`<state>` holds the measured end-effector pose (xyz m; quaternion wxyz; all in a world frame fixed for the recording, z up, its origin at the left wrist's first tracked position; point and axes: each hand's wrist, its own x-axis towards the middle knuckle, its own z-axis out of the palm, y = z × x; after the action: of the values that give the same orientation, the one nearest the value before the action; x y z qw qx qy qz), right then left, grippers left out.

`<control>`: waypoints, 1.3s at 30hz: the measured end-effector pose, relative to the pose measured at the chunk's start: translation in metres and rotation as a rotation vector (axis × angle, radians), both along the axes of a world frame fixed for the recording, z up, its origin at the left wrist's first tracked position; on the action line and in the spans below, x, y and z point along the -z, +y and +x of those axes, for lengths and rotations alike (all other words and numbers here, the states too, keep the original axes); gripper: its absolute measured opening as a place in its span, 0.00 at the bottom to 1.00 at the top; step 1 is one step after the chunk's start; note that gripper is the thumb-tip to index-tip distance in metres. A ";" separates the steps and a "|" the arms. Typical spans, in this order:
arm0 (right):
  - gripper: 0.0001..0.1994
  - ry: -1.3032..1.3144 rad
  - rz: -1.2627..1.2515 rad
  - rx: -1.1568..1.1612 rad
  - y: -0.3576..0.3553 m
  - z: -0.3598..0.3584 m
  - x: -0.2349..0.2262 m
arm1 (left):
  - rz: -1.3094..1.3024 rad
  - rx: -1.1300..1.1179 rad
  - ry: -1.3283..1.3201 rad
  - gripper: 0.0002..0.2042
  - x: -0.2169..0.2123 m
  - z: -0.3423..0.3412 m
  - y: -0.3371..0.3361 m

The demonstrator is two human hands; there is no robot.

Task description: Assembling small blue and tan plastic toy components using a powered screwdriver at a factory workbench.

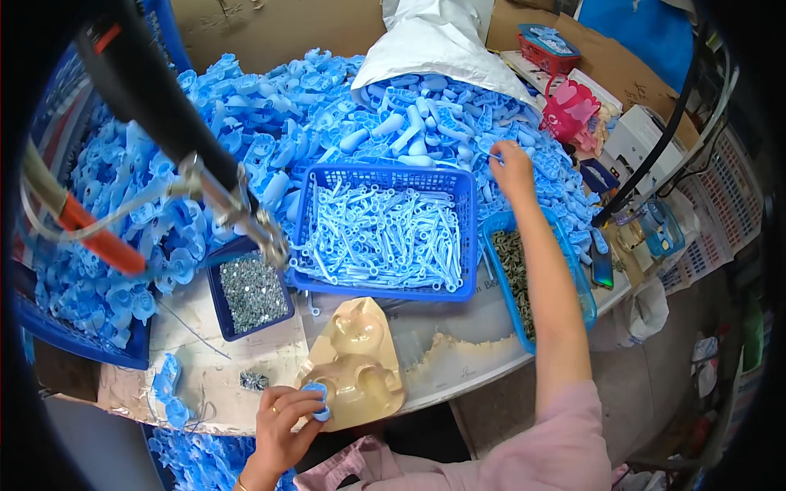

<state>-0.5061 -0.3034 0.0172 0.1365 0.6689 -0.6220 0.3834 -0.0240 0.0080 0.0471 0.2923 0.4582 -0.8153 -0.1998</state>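
I take the blue mesh basket, full of pale blue plastic strips, as my landmark. Below it, at the near table edge, my left hand pinches a small blue plastic part between thumb and fingertips, pressing it onto the lower left of the tan moulded jig. The jig lies flat, just below the basket.

To the right of the basket and a bit above its top edge, my right hand is stretched out over the heap of blue plastic parts, fingers curled down onto the pieces; it seems to nip a thin pale piece, though I cannot tell for sure. The heap spreads behind the basket and well off to its left.

Left of the basket, touching its lower corner, sits a small dark blue tray of silver screws. Over that tray hangs a powered screwdriver on a black arm, tip pointing down beside the basket's left wall. Right of the basket, under my right forearm, a light blue tray holds dark metal rings. A white bag lies on the heap behind the basket.
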 end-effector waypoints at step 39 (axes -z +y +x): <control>0.06 0.220 0.461 -0.973 0.280 0.279 -0.032 | 0.011 -1.064 -0.580 0.11 0.045 0.271 -0.003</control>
<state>-0.2276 -0.0238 0.0496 -0.1424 0.9280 -0.2911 0.1837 0.2468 0.0051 0.0018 0.1156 0.8403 -0.5197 0.1028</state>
